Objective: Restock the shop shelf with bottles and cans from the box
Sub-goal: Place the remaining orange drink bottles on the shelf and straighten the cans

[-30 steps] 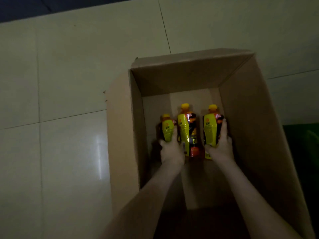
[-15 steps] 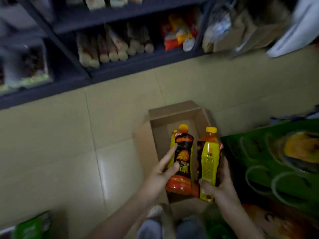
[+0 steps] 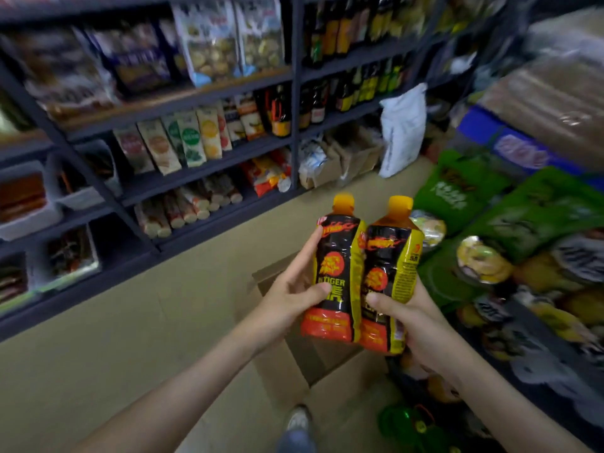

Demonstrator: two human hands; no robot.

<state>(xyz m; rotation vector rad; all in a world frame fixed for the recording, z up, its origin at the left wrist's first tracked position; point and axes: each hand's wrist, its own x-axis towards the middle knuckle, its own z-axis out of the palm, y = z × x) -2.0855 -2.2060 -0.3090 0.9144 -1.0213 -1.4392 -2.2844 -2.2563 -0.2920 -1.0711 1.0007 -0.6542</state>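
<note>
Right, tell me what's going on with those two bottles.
A person stands in a shop aisle holding two orange-capped Tiger drink bottles upright, side by side and touching. The left hand grips the left bottle, and the right hand grips the right bottle. Both are held above an open cardboard box on the floor, facing the shelf unit of snack packets and dark bottles. Neither is on a shelf yet.

A tall dark-grey metal shelving rack (image 3: 295,93) stands on dim pale-beige glossy floor tiles (image 3: 114,338), a white plastic sack (image 3: 403,132) slumped at its right end and green packets (image 3: 529,210) heaped opposite it.
</note>
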